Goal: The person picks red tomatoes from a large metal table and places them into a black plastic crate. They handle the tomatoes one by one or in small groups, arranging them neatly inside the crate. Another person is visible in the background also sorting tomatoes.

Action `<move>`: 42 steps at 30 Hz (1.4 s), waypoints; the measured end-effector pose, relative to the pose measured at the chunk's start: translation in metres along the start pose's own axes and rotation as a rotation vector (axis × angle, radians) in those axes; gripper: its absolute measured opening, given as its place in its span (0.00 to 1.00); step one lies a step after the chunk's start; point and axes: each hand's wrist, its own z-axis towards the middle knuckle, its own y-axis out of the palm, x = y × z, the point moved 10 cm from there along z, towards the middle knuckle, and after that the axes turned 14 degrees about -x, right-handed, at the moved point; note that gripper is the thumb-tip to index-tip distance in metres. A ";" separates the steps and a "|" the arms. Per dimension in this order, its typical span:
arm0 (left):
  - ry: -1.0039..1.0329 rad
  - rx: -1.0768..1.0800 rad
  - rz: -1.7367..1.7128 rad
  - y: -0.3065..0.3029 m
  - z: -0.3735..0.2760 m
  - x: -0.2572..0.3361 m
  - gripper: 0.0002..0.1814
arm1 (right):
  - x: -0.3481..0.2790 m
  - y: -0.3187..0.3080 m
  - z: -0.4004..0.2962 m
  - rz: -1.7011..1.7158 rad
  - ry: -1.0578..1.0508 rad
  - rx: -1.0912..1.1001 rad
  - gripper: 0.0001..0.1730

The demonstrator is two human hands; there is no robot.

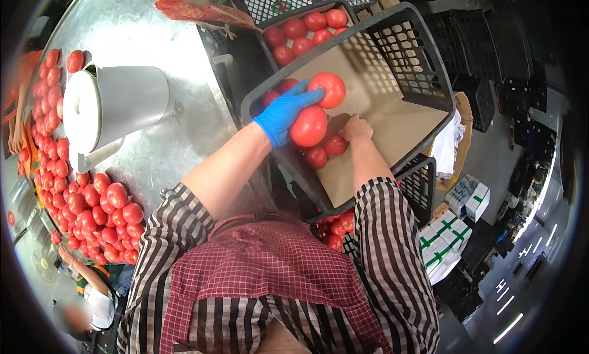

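Note:
My left hand (285, 114), in a blue glove, is over a black plastic crate (439, 61). It grips a large red tomato (327, 90) between thumb and fingers, with a second tomato (308, 126) against its palm side. My bare right hand (358, 128) reaches into the crate with curled fingers, beside a small group of tomatoes (335, 145). Its fingertips are partly hidden, so whether it holds anything is unclear. Brown paper or card lining (400, 128) covers the inside of the crate, and more tomatoes (269, 97) show at its left end.
A metal table (188, 100) on the left bears a heap of tomatoes (92, 216) and a metal pail lying on its side (131, 100). Another tomato crate (299, 36) stands behind mine. Co-workers (96, 303) are at the table's far side. Strapped white boxes (446, 243) sit at right.

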 end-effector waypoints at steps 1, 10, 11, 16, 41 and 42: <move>0.022 0.004 -0.018 0.000 0.000 0.002 0.27 | 0.001 -0.002 0.000 0.018 0.015 0.019 0.42; 0.016 -0.015 -0.124 -0.002 -0.016 0.000 0.25 | -0.039 -0.085 -0.100 0.649 -0.798 0.176 0.44; 0.001 -0.011 -0.148 -0.001 -0.023 -0.002 0.25 | -0.042 -0.092 -0.120 0.759 -0.933 0.177 0.44; -0.013 -0.028 -0.269 0.013 -0.055 -0.006 0.32 | -0.041 -0.098 -0.216 1.171 -1.394 0.152 0.45; -0.039 -0.099 -0.384 -0.004 -0.120 -0.038 0.43 | -0.084 -0.066 -0.096 0.428 -0.806 0.380 0.25; -0.061 -0.118 -0.428 -0.007 -0.122 -0.044 0.45 | -0.092 -0.063 -0.083 0.266 -0.789 0.469 0.30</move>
